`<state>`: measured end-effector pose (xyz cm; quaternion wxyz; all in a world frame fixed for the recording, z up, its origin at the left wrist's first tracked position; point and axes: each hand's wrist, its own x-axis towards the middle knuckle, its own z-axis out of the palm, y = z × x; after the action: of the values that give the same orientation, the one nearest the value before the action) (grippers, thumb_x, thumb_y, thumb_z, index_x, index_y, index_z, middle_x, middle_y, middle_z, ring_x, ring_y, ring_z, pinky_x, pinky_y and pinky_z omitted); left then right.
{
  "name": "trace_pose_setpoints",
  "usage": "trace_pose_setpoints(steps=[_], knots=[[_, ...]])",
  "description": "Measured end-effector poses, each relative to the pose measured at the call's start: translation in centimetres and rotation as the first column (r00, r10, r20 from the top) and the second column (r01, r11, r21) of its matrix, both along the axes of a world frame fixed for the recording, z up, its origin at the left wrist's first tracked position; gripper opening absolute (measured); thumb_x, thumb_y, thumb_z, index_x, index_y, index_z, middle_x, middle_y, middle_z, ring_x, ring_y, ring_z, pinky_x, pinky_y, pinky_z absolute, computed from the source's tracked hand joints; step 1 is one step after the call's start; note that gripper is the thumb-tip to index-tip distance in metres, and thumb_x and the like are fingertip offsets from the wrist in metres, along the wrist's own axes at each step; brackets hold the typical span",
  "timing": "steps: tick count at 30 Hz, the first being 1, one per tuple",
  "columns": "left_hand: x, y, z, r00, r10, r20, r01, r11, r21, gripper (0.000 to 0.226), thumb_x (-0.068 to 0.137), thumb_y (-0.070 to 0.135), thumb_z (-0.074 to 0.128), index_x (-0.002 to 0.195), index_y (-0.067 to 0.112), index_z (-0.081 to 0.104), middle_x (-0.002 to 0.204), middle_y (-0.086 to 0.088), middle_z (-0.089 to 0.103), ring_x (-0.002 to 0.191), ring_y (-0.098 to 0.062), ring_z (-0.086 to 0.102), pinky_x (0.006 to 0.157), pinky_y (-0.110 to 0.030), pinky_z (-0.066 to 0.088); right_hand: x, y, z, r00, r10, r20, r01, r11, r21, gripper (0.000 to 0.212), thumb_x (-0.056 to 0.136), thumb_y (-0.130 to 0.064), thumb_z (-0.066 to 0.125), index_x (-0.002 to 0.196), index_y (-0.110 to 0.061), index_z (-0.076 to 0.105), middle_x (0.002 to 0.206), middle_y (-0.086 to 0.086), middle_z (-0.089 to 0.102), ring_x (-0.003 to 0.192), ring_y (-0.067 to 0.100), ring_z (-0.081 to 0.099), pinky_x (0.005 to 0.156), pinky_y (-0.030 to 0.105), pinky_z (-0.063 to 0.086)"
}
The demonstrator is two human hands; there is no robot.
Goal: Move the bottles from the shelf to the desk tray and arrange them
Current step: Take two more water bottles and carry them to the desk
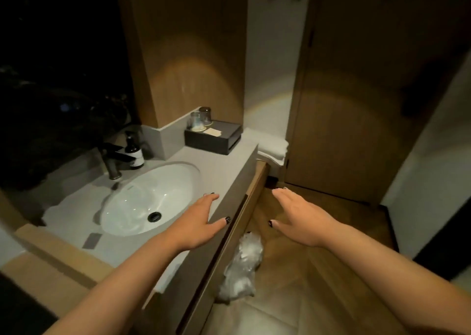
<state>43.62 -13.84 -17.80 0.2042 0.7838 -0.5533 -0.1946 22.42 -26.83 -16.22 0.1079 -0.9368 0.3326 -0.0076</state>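
So both hands empty, fingers straight: left hand (201, 221) over table (229, 171) edge, right hand (298, 217) over floor; I saw one bottle (134, 151) by faucet, prob. reaching.

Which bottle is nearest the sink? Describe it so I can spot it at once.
Start at the white oval sink set in the grey counter. Behind its far left rim stands the dark faucet. Just right of the faucet is the bottle: dark, with a black pump top and pale label.
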Motion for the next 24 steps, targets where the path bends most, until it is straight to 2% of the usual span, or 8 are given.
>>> trace_pose_setpoints(steps=[4,8,10,13,17,24], knots=[[-2.4,-5.1,-0.5,0.995,-0.087,-0.052,0.086,0.996,-0.036,0.069,0.091,0.042,0.055,0.149,0.021,0.024,0.157,0.0,0.026,0.141,-0.019,0.031,0.114,-0.03,0.025,-4.0,-2.8,-0.7,0.991,-0.134,0.017,0.133,0.99,0.038,0.075,0.095,-0.047,0.047,0.153,-0.018,0.009,0.161,-0.003,0.011,0.148,0.012,0.004,0.117,0.033,0.023],[-4.2,-10.1,-1.2,0.987,-0.146,-0.075,0.143,0.989,-0.04,0.068,0.09,0.044,0.055,0.148,0.024,0.025,0.156,-0.002,0.027,0.133,-0.029,0.041,0.11,-0.04,0.034,-6.0,-5.8,-1.5,0.976,-0.217,0.014,0.216,0.974,0.072,0.076,0.094,-0.049,0.048,0.153,-0.021,0.008,0.161,-0.004,0.01,0.148,0.011,0.006,0.115,0.031,0.023],[-4.6,-13.0,-1.6,0.981,-0.166,-0.097,0.162,0.985,-0.051,0.066,0.091,0.045,0.053,0.148,0.025,0.025,0.157,-0.002,0.027,0.136,-0.028,0.037,0.112,-0.04,0.033,-6.2,-7.9,-1.8,0.969,-0.245,0.028,0.242,0.967,0.086,0.076,0.094,-0.048,0.049,0.153,-0.021,0.009,0.161,-0.005,0.011,0.148,0.011,0.007,0.115,0.031,0.023],[-4.4,-17.7,-2.4,0.975,-0.194,-0.112,0.185,0.979,-0.084,0.063,0.093,0.044,0.05,0.148,0.025,0.025,0.156,0.0,0.028,0.143,-0.017,0.026,0.115,-0.035,0.027,-6.0,-11.6,-2.1,0.96,-0.276,0.048,0.27,0.958,0.095,0.076,0.093,-0.048,0.051,0.153,-0.022,0.011,0.161,-0.005,0.012,0.148,0.012,0.01,0.115,0.031,0.024],[-3.5,-25.1,-3.1,0.972,-0.195,-0.133,0.183,0.978,-0.098,0.062,0.094,0.042,0.05,0.148,0.024,0.025,0.155,0.001,0.03,0.141,-0.018,0.031,0.112,-0.036,0.03,-4.7,-18.3,-2.5,0.954,-0.297,0.029,0.291,0.947,0.137,0.077,0.093,-0.047,0.051,0.153,-0.021,0.01,0.161,-0.005,0.01,0.148,0.012,0.008,0.118,0.033,0.021],[-0.2,-38.6,-4.3,0.974,-0.158,-0.165,0.142,0.985,-0.102,0.06,0.096,0.039,0.048,0.148,0.023,0.025,0.155,0.0,0.029,0.141,-0.018,0.029,0.112,-0.034,0.027,-1.4,-31.0,-4.1,0.916,-0.387,0.105,0.347,0.897,0.275,0.08,0.089,-0.043,0.059,0.152,-0.022,0.015,0.159,-0.004,0.018,0.145,0.012,0.02,0.116,0.029,0.022]])
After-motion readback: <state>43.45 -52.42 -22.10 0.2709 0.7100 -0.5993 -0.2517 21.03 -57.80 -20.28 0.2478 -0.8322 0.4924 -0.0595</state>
